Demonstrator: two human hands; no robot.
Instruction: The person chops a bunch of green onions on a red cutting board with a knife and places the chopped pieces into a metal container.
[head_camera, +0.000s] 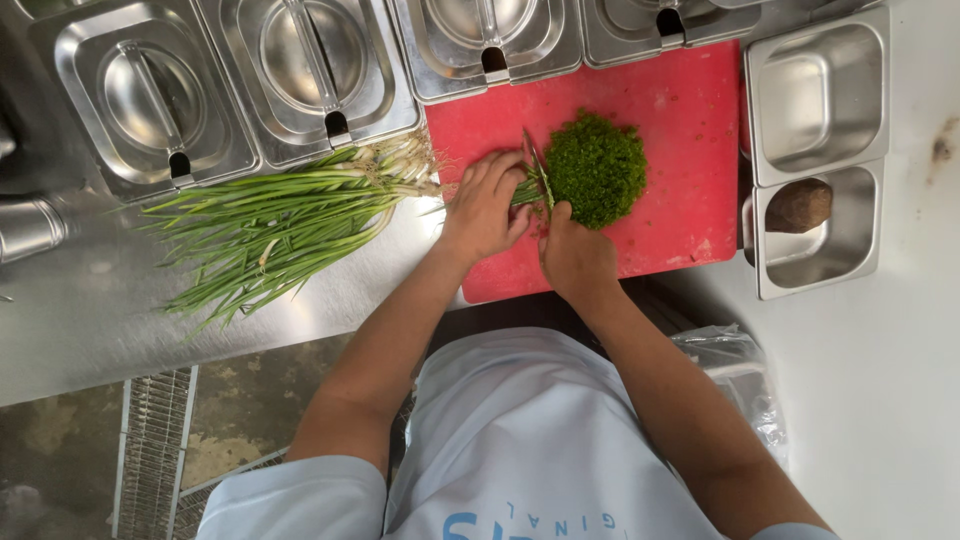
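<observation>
On a red cutting board (680, 120) lies a mound of finely chopped green herbs (597, 165). My left hand (485, 205) presses down on a small bunch of green stalks (527, 190) at the board's left part, fingers curled. My right hand (572, 250) grips a knife (537, 165), whose blade stands between the stalks and the chopped mound. The knife's handle is hidden in my fist.
A large bunch of green onions (280, 220) lies on the steel counter left of the board. Lidded steel pans (300, 70) line the back. Two open steel pans (820, 95) stand at the right, one holding a brown round thing (798, 205). A floor grate (155, 440) shows below.
</observation>
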